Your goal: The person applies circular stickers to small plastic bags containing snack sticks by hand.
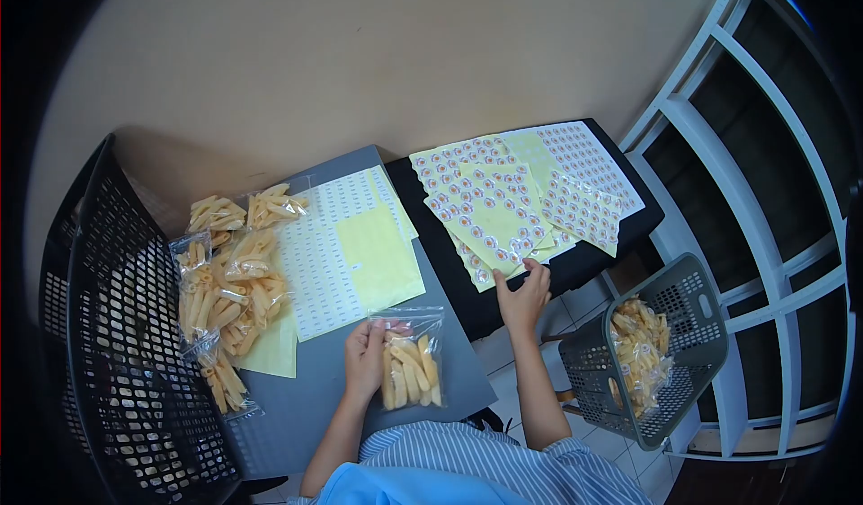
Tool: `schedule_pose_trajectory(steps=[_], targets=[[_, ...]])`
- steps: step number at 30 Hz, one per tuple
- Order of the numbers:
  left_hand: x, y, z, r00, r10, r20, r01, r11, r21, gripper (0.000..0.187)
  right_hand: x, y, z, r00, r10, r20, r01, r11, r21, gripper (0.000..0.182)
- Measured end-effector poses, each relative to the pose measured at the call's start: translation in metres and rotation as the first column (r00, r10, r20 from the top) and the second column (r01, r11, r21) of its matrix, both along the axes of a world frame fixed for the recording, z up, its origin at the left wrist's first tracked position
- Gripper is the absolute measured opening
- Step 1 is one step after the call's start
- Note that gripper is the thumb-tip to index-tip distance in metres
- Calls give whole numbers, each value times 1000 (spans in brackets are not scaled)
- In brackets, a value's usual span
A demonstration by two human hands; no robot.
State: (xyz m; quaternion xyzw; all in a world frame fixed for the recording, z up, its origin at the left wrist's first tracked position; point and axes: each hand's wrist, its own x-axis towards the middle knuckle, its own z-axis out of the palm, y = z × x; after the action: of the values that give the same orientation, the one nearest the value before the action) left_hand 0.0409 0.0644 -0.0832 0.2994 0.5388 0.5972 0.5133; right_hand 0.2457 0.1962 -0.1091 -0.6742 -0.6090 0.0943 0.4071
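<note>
My left hand (364, 359) is closed on the top left edge of a clear zip bag (413, 372) filled with pale yellow stick-shaped snacks. The bag is held over the front of the grey table. My right hand (524, 300) reaches to the lower edge of a sheet of round stickers (496, 222), thumb and forefinger apart at that edge. Whether a sticker is on a fingertip is too small to tell. Sheets of small printed labels (324, 226) lie on the grey table, partly bare yellow backing.
Several filled snack bags (238, 280) are heaped at the left, beside a black plastic basket (135, 343). More sticker sheets (584, 159) cover the black surface (467, 303). On the right, a grey-green basket (661, 415) holds more bags, near a white-framed rack (719, 146).
</note>
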Motion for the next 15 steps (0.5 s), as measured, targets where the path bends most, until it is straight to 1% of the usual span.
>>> schedule_pose_trajectory(steps=[1, 2, 3, 4, 5, 6, 7, 8, 9, 10, 12, 13, 14, 15], targets=[[-4, -1, -2, 1000, 3, -3, -3, 1000, 0, 24, 0, 1, 6, 977, 2, 213, -8, 1000, 26, 44], [-8, -2, -5, 999, -13, -48, 13, 1000, -13, 26, -2, 5, 5, 978, 5, 210, -11, 1000, 26, 44], [-9, -2, -7, 995, -29, -92, 26, 999, -27, 28, -4, 8, 3, 971, 136, 198, -142, 990, 14, 45], [-7, -2, -1, 996, -23, -92, 21, 999, -30, 28, -7, 12, 0, 946, 266, 186, -271, 962, 3, 46], [-3, -1, 11, 975, 9, -223, -12, 1000, -12, 29, -11, 19, -5, 944, 272, 185, -277, 961, 1, 46], [1, 1, 21, 936, 43, -349, -43, 999, 8, 34, -17, 29, -12, 928, 317, 195, -331, 943, 43, 45], [4, 2, 27, 936, 51, -349, -52, 999, 6, 34, -23, 36, -13, 909, 362, 207, -385, 919, 84, 44], [8, 4, 32, 819, 147, -554, -90, 988, 129, 39, -28, 42, -13, 899, 384, 208, -410, 907, 99, 43], [10, 4, 36, 652, 253, -715, -96, 963, 254, 48, -31, 48, -14, 896, 392, 207, -418, 903, 98, 43], [10, 3, 40, 649, 258, -715, -103, 962, 254, 48, -35, 53, -17, 902, 377, 212, -403, 910, 97, 40], [11, 0, 45, 770, 146, -621, -16, 978, 210, 55, -38, 58, -22, 905, 366, 216, -393, 914, 98, 37], [12, 0, 46, 769, 151, -621, -20, 977, 212, 55, -38, 59, -21, 911, 340, 235, -359, 932, 46, 34], [13, -1, 46, 849, 105, -517, 6, 978, 209, 53, -38, 60, -19, 915, 313, 256, -323, 946, -3, 30], [14, -1, 47, 914, 54, -403, 34, 977, 210, 50, -37, 60, -17, 914, 315, 256, -325, 946, -1, 30]])
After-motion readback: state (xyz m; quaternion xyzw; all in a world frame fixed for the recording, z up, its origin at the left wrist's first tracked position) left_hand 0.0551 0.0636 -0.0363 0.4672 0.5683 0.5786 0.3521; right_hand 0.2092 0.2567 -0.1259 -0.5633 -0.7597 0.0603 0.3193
